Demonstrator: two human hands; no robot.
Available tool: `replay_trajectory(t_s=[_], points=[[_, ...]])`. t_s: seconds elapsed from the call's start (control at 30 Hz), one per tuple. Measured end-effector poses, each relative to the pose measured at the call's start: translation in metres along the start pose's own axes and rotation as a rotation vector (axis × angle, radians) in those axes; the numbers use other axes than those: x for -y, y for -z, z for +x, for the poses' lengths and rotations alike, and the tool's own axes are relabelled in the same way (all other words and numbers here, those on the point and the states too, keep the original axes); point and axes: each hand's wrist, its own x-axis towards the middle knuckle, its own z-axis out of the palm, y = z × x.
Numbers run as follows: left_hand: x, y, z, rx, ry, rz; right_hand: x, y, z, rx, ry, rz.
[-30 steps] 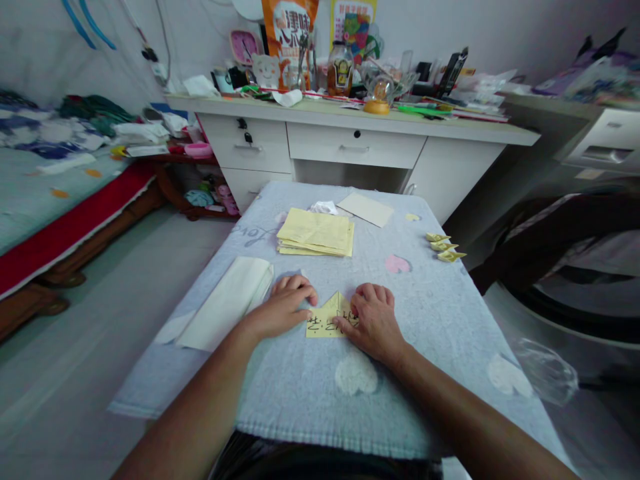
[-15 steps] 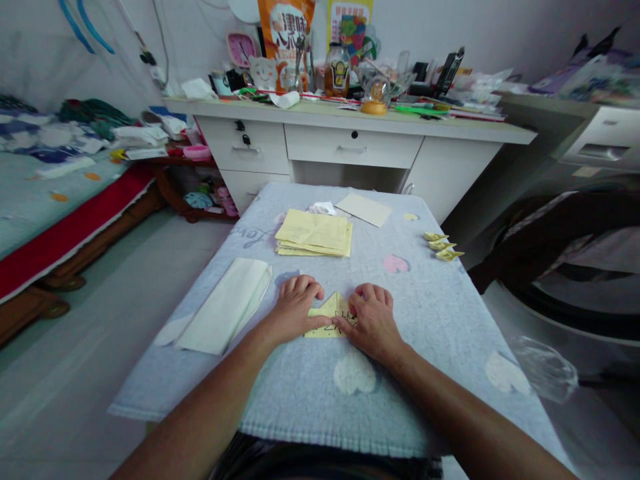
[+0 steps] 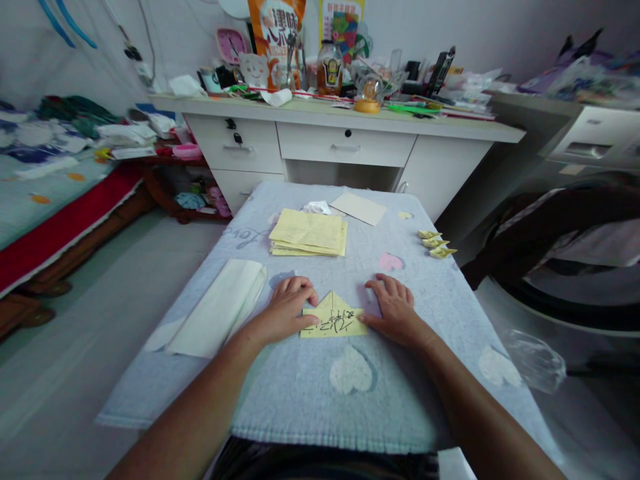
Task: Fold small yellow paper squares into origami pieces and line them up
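Observation:
A yellow sheet of paper [image 3: 334, 321], folded into a triangular peak over a wide band with black handwriting, lies flat on the cloth in front of me. My left hand [image 3: 289, 310] rests at its left end, thumb lying on the band and fingers bent beside the peak. At the right end, my right hand [image 3: 395, 310] touches the band's edge with its thumb, the fingers spread over the cloth. Neither hand is closed around the paper. Beyond them sits a stack of yellow paper [image 3: 309, 233]. Several small folded yellow paper pieces [image 3: 436, 244] stand at the far right.
A folded whitish sheet [image 3: 220, 307] lies left of my left hand. Toward the back are a crumpled white tissue [image 3: 317, 207] and a pale card [image 3: 359, 208]. A blue patterned cloth [image 3: 305, 393] covers the table. Behind it stands a cluttered white desk [image 3: 345, 143].
My right hand has slid rightward along the folded paper to its right end, uncovering more handwriting. My left hand stays at the left end. The view has shifted slightly.

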Motion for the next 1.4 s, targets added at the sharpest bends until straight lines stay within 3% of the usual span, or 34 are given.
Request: replay_trajectory(t_s=[0.23, 0.4, 0.57, 0.67, 0.87, 1.13, 1.3, 1.4], points=[[-0.006, 0.004, 0.002, -0.003, 0.050, -0.051, -0.002, 0.010, 0.002, -0.005, 0.084, 0.169], [-0.016, 0.007, 0.003, -0.015, 0.001, -0.131, 0.013, 0.010, 0.000, -0.046, 0.226, 0.310], [-0.025, 0.008, 0.002, -0.008, 0.001, -0.274, 0.028, 0.007, 0.000, 0.022, 0.278, 0.367], [-0.026, 0.006, 0.002, -0.022, 0.005, -0.357, 0.031, 0.007, 0.002, 0.040, 0.261, 0.440], [-0.020, 0.004, 0.003, 0.038, 0.032, -0.313, 0.023, 0.008, 0.006, 0.006, 0.190, 0.664], [-0.017, 0.007, 0.002, 0.118, 0.079, -0.518, 0.015, 0.008, 0.008, -0.020, 0.039, 1.028], [-0.017, -0.003, 0.004, -0.029, 0.178, -0.775, 0.015, 0.006, 0.009, -0.120, -0.013, 1.433], [-0.022, -0.012, 0.008, -0.112, 0.175, -0.977, 0.022, 0.005, 0.009, -0.073, 0.029, 1.555]])
